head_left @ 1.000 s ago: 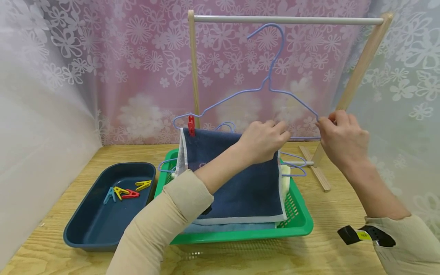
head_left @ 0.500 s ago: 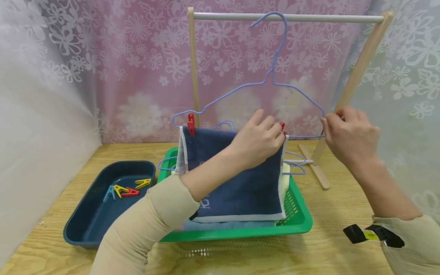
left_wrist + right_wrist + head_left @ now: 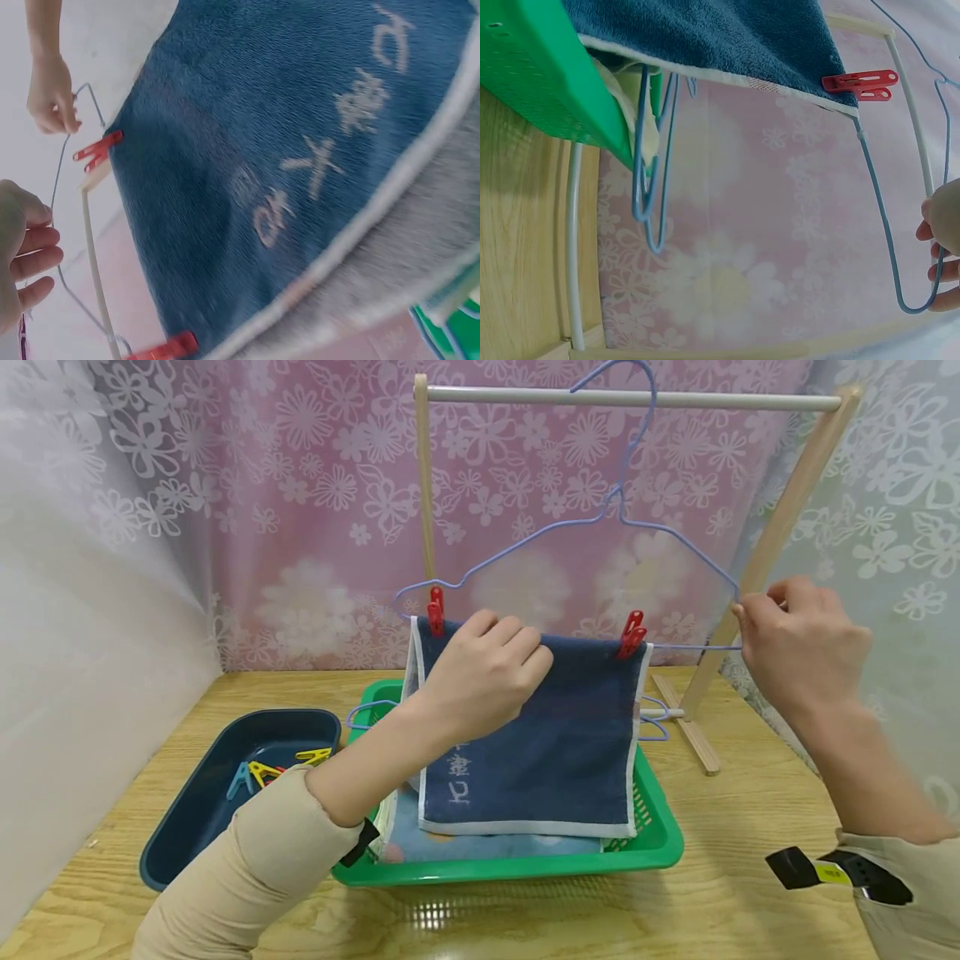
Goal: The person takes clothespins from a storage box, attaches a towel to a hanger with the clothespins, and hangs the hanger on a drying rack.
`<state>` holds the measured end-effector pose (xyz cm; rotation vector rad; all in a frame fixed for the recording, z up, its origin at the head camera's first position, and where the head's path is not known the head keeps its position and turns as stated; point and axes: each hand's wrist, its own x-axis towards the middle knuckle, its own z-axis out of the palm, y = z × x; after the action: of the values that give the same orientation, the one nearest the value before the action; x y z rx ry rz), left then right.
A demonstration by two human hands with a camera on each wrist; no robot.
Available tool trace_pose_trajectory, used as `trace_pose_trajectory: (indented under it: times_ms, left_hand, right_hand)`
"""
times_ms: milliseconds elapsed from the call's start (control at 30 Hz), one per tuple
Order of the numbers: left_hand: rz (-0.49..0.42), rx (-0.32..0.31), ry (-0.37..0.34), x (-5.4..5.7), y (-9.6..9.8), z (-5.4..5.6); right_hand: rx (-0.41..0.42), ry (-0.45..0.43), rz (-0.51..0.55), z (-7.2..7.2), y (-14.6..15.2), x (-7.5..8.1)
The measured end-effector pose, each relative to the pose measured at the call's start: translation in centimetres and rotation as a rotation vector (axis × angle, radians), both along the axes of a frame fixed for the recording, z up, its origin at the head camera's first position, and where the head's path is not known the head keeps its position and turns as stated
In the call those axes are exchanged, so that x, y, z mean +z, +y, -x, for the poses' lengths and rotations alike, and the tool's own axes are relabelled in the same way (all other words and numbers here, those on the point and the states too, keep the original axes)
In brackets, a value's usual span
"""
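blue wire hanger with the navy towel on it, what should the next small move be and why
Probably bring the left hand to the left end of the blue wire hanger to steady it: two red clothespins pin the navy towel near its upper corners, while only the right hand grips the hanger; the left appears to hold nothing.

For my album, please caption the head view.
A right hand grips a blue hanger bearing a navy towel clipped by two red clothespins.
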<state>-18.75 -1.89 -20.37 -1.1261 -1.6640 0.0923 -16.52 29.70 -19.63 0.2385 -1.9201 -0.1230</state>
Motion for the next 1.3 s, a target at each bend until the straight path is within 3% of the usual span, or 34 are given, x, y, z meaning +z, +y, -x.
trace_pose_trajectory:
  times_ms: [300,433,567,800,967,1067,1167,1300]
  left_hand:
    - [-0.201,-0.06,-0.077,-0.1,-3.5,1.4]
    - [-0.294,-0.033,-0.161,-0.2,-5.2,2.7]
    - [-0.348,0.043,-0.237,-0.6,-6.6,4.5]
    - [-0.338,0.176,-0.374,-1.3,-8.0,7.6]
    - [-0.303,0.263,-0.531,-1.4,-7.8,9.2]
    - [-0.259,0.291,-0.594,-1.3,-7.2,9.9]
    - [-0.227,0.297,-0.615,-1.4,-6.5,10.6]
    - [-0.189,0.352,-0.653,-1.5,-5.6,11.4]
  right_hand:
    - [-0.087,-0.054,-0.008,-1.5,1.7,1.4]
    - [-0.108,-0.048,0.001,-2.1,2.6,2.0]
    - [-0.094,-0.059,0.037,-2.6,3.5,2.7]
    - [-0.032,-0.098,0.19,-2.7,4.6,3.8]
    - [-0.011,-0.127,0.287,-2.1,5.4,4.9]
    - [-0.021,-0.126,0.299,-1.7,6.0,5.3]
    - [-0.062,-0.144,0.279,-1.4,6.5,5.8]
    - [-0.112,-0.183,0.286,-0.9,7.1,6.4]
